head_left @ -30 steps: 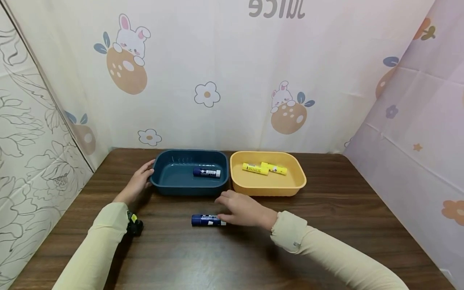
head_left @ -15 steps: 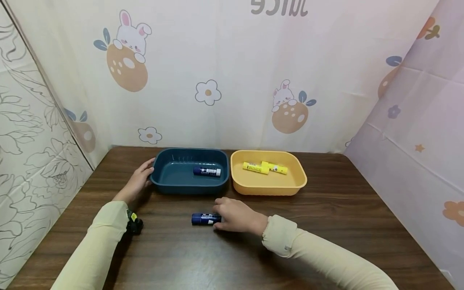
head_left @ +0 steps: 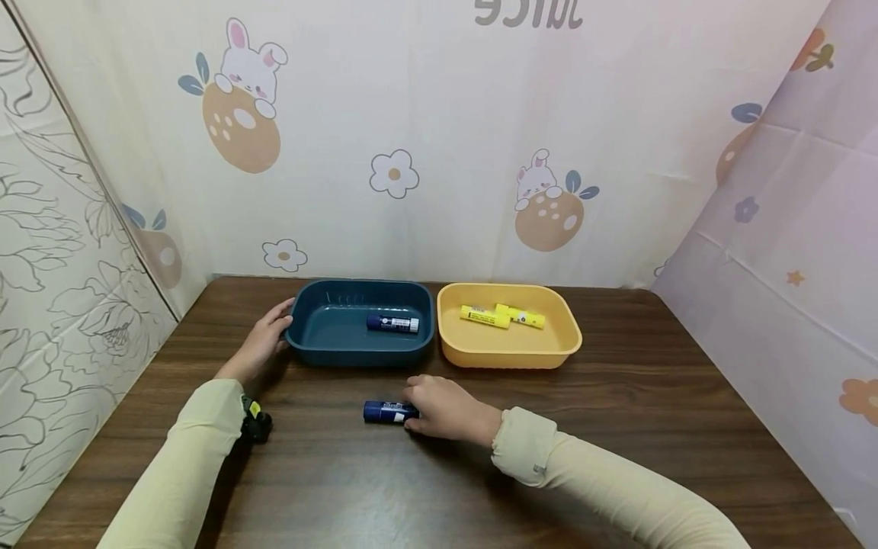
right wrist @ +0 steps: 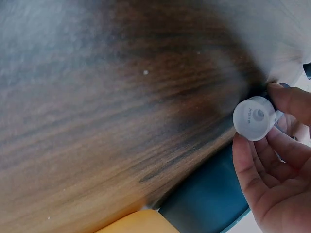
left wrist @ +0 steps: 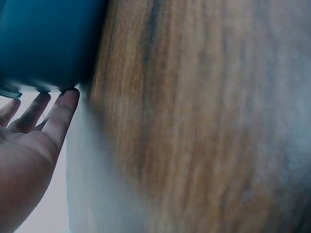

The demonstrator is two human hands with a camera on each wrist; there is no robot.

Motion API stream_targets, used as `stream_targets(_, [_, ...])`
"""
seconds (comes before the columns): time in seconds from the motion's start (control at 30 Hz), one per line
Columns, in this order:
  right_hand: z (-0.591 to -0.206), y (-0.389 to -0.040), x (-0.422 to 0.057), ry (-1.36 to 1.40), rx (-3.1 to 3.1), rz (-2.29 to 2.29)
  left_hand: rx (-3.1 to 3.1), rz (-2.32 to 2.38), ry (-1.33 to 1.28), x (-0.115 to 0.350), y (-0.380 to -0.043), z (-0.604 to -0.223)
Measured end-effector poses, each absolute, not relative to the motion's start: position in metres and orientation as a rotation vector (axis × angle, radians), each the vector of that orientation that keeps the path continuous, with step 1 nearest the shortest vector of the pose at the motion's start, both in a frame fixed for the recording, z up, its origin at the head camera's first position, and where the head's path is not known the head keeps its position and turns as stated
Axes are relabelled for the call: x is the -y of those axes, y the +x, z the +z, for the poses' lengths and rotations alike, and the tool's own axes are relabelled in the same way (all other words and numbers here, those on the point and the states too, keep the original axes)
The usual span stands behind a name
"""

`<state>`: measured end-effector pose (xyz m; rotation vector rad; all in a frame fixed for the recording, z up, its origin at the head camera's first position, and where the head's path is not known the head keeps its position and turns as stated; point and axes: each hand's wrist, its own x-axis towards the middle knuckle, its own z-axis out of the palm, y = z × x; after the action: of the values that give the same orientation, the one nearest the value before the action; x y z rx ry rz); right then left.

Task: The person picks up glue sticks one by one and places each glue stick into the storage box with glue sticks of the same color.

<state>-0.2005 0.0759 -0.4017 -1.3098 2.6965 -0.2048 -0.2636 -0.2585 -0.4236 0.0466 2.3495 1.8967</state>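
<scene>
On the table, my right hand [head_left: 449, 409] grips the near end of a navy glue stick [head_left: 384, 412] between thumb and fingers. Its pale round base [right wrist: 253, 120] faces the right wrist camera, and the fingers cover part of its barrel. At the left end of the dark blue tray [head_left: 357, 357], my left hand [head_left: 257, 347] rests with nearly straight fingers, the fingertips against the outer wall [left wrist: 46, 43] in the left wrist view. Another navy glue stick [head_left: 392, 324] lies inside this tray.
Right beside the blue tray stands a yellow tray [head_left: 507, 358]. Two yellow glue sticks [head_left: 485, 316] lie overlapping in it. Behind the dark wooden table [head_left: 309, 488] hangs a printed curtain [head_left: 439, 229]. A black device [head_left: 257, 423] is strapped at my left wrist.
My right hand has moved slightly left and down and closed its fingers on the navy glue stick's end. The left hand and both trays have kept their places.
</scene>
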Motion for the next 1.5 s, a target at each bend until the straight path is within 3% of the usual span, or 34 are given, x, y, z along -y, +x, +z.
stream_targets(0.57, [-0.399,-0.201,-0.076,-1.458,-2.767,-0.236,-2.327,1.925,0.052,0.257,-0.263,-0.421])
stream_targets(1.5, [-0.353,-0.210,-0.083,-1.369,-2.828,-0.378,-2.341,1.919,0.046,0.257,-0.262,-0.421])
